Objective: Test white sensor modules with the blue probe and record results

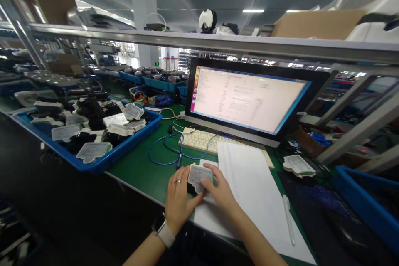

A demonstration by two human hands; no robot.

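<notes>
2 hands (199, 197) pinch small white device (199, 174) between fingertips.

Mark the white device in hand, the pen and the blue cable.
white device (198, 173), head view, labelled face.
pen (288, 220), head view, mid barrel.
blue cable (164, 163), head view, loop's near edge.

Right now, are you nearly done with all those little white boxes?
Probably not. One lone unit lies apart on the right, maybe finished. The left hand and right hand grip a white labelled unit above the printed sheets. The blue tray on the left holds many more, so most probably remains.
</notes>
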